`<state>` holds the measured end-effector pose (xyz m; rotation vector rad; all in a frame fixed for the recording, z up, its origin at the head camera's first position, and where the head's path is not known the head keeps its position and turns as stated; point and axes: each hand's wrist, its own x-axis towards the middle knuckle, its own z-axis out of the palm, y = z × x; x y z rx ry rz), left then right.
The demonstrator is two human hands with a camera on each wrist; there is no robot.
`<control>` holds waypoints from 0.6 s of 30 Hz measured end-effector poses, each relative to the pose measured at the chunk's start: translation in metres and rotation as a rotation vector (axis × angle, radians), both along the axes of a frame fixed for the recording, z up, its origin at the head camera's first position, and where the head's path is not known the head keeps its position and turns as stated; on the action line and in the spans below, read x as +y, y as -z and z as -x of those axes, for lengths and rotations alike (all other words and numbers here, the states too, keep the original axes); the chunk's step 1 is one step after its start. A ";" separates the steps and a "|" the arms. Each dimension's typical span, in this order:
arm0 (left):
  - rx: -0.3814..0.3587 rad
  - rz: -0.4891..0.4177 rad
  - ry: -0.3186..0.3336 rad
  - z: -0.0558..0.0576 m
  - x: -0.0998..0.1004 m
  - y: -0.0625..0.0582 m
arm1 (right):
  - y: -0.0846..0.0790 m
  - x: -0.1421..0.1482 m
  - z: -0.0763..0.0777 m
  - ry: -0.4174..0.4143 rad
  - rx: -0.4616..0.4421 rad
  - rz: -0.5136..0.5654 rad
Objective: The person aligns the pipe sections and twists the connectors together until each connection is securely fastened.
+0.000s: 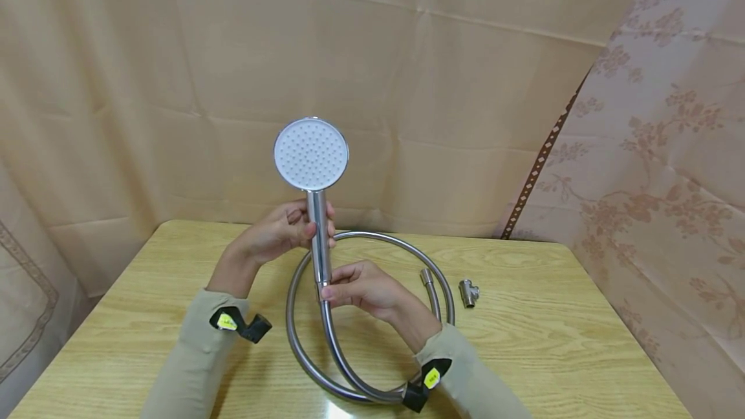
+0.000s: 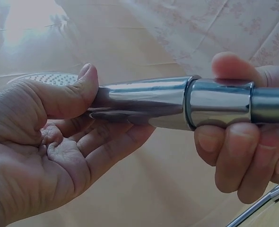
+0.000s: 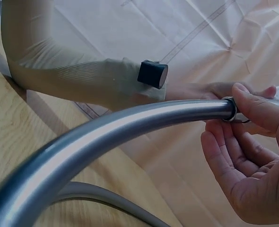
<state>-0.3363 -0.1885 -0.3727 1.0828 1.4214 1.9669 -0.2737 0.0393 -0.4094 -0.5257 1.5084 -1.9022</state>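
A chrome shower head (image 1: 311,154) with a white nozzle face stands upright above the table. My left hand (image 1: 280,233) holds it by the handle (image 2: 144,99), thumb in front and fingers behind. Just below, my right hand (image 1: 367,291) pinches the metal connector nut (image 2: 220,101) between thumb and fingers, where the hose meets the handle's lower end. In the left wrist view a thin gap shows between handle and nut. From the nut the grey metal shower hose (image 3: 106,125) curves down and loops on the table. Its other end fitting (image 1: 427,275) lies right of my right hand.
A small chrome tee fitting (image 1: 468,293) lies on the wooden table (image 1: 524,328), to the right of the hose loop. Beige cloth (image 1: 372,70) hangs behind the table, and flower-patterned cloth (image 1: 669,180) hangs on the right. Both sleeves carry black wrist cameras.
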 end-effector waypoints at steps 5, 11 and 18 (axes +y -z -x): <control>0.005 0.010 -0.025 -0.001 0.000 -0.002 | -0.001 0.002 0.002 -0.001 0.011 -0.023; 0.022 0.006 -0.034 0.005 -0.004 -0.003 | -0.001 -0.001 0.006 0.033 0.033 -0.048; 0.025 0.001 -0.058 0.016 -0.011 -0.001 | -0.003 -0.004 0.011 0.047 0.049 -0.054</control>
